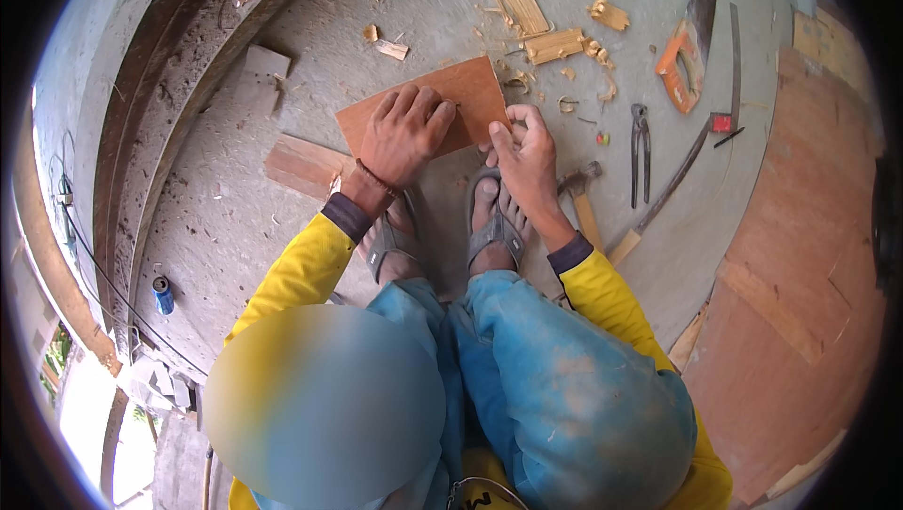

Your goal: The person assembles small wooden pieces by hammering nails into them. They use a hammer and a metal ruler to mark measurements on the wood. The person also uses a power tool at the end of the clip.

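Observation:
A flat reddish-brown piece of plywood (480, 87) lies tilted across the space just beyond my feet. My left hand (404, 134) is laid over it, fingers bent towards its far edge and thumb pressed on its face beside a small dark spot. At the board's right end, my right hand (527, 154) pinches the corner between thumb and fingers; some of those fingertips are hidden. Just right of that hand, a claw hammer (585, 204) with a wooden handle rests on the floor. Partly under my left wrist is another wood offcut (306, 167).
Pincers (641, 154), an orange-handled handsaw (684, 68) and a long thin metal tool with a red part (720, 122) lie to the right. Wood shavings (555, 46) scatter ahead. Large plywood sheets (790, 256) cover the far right; a blue can (163, 294) stands left, near a raised curved edge.

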{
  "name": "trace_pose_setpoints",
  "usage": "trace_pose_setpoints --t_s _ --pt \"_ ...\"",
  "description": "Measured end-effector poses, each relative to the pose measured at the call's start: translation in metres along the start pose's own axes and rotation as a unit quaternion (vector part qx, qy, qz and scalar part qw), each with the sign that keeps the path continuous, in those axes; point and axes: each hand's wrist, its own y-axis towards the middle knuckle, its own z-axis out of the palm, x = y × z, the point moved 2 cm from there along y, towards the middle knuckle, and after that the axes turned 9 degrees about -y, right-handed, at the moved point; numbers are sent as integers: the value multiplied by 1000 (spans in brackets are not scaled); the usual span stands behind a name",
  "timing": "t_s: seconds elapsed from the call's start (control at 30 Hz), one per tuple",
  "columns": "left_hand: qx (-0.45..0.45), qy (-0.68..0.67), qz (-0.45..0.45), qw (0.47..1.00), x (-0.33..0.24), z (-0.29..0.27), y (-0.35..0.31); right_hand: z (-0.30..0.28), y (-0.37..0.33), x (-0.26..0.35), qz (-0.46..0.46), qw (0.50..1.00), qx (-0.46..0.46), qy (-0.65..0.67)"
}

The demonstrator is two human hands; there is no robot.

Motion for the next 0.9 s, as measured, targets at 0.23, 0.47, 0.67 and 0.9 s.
trace_pose_setpoints --t_s 0.23,0.47,0.67,0.9 --pt "13 -14 -23 1000 0 0 -5 -34 -34 -6 -93 963 -129 -218" --pt "22 -42 -57 997 -2 4 -3 -94 -114 -98 -24 809 -189 -556" --pt "26 -37 -59 997 1 7 -6 -97 -123 -125 -7 901 -123 -416" --pt "15 -2 -35 999 4 11 -12 -59 -86 -17 -173 933 -61 -309"
